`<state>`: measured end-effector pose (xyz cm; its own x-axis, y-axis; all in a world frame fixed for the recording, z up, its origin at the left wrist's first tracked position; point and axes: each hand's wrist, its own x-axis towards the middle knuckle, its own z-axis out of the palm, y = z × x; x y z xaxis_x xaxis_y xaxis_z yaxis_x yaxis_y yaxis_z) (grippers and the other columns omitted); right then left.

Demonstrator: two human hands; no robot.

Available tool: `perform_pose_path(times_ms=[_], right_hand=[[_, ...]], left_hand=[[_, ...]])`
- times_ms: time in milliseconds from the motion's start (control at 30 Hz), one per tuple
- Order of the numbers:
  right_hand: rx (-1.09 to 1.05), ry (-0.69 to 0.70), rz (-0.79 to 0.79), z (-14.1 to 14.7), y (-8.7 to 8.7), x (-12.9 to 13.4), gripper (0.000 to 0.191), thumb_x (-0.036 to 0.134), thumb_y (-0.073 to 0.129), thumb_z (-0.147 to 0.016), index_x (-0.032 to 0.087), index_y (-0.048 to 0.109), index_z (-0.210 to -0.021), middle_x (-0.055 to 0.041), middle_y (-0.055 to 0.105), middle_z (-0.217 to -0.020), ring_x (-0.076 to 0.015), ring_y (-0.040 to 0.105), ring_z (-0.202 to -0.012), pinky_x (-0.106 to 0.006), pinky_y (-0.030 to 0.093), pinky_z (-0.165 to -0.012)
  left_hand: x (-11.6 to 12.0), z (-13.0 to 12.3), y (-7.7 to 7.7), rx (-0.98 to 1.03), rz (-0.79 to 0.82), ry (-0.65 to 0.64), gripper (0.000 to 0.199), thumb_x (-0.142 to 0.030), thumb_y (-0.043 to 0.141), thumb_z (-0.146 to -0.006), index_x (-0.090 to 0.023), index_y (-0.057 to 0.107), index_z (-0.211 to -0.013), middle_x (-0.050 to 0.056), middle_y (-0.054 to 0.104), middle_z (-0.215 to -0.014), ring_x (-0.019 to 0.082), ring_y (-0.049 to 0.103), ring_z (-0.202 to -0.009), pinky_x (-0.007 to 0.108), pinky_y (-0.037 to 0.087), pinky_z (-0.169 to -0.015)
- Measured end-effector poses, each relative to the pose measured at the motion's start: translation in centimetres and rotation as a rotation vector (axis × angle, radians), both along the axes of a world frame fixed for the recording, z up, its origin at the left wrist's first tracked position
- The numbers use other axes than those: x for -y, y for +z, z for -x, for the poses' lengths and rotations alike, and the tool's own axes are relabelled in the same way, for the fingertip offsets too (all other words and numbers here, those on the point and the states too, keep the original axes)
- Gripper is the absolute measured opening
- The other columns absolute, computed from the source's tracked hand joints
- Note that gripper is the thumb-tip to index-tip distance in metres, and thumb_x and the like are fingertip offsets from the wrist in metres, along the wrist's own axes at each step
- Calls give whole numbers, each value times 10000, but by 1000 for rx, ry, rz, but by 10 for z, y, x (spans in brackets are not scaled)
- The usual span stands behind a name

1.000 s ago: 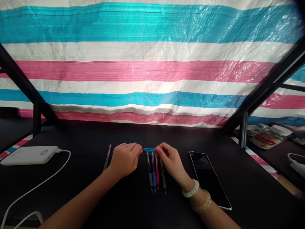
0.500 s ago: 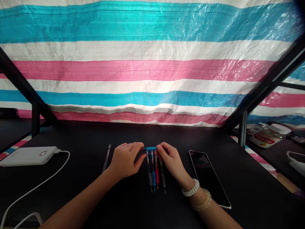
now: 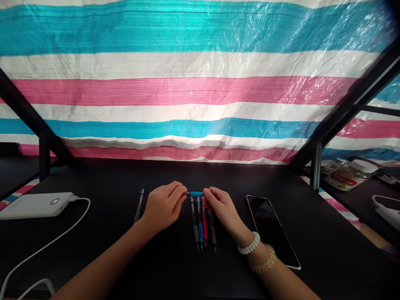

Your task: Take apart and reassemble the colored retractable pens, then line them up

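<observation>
A blue pen [image 3: 196, 193] is held level between both hands, just beyond the top ends of several pens. My left hand [image 3: 165, 205] pinches its left end, and my right hand [image 3: 220, 206] grips its right end. Below it, side by side on the black table [image 3: 162, 266], lie pens with grey, blue and pink grips, among them a blue pen [image 3: 200, 227] and a pink pen [image 3: 205, 225]. The upper parts of the rightmost ones are partly hidden by my right fingers. A single grey pen [image 3: 139, 206] lies apart, left of my left hand.
A phone [image 3: 275, 233] lies right of my right wrist. On the left are a white power bank [image 3: 39, 205] and its white cable [image 3: 67, 233]. A jar [image 3: 346, 177] stands beyond the right frame post [image 3: 316, 166]. Striped sheeting [image 3: 187, 91] hangs behind the table.
My left thumb has closed up against the fingers at the blue pen's left end. More of the pen's blue section shows between my hands. The lying pens keep their arrangement.
</observation>
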<state>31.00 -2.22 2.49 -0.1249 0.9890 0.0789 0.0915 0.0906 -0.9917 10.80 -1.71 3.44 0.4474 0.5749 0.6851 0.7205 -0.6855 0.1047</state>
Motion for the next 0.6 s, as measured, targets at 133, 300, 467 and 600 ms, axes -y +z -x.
perform_pose_path(times_ms=[133,300,467,600], right_hand=[[-55,-12,0,-1,2,0,287,457,664,-804,194,570,-738,28,550,-628,-118,490,-539,-243,421,-512],[-166,26,120,1,5,3,325,509,617,-826,190,579,-770,11,567,-667,-128,515,-559,-235,412,-479],[-120,73,118,3,3,3,439,552,588,-858,182,527,-628,17,542,-579,-98,460,-484,-236,383,-475],[-206,64,137,2,1,1,391,529,655,-821,184,527,-689,31,553,-607,-88,466,-482,-228,398,-479]], left_hand=[[-2,0,2,40,-57,3,115,-175,540,-912,-194,642,-961,43,684,-903,181,616,-802,332,460,-763],[-2,1,4,31,-72,5,142,-153,552,-909,-200,662,-984,41,690,-917,186,620,-824,399,440,-872],[-1,1,4,45,-79,5,172,-139,546,-913,-213,669,-1007,38,693,-932,187,625,-845,420,413,-901],[-1,1,4,67,-70,22,165,-155,546,-919,-215,674,-1004,47,687,-946,194,620,-850,416,409,-879]])
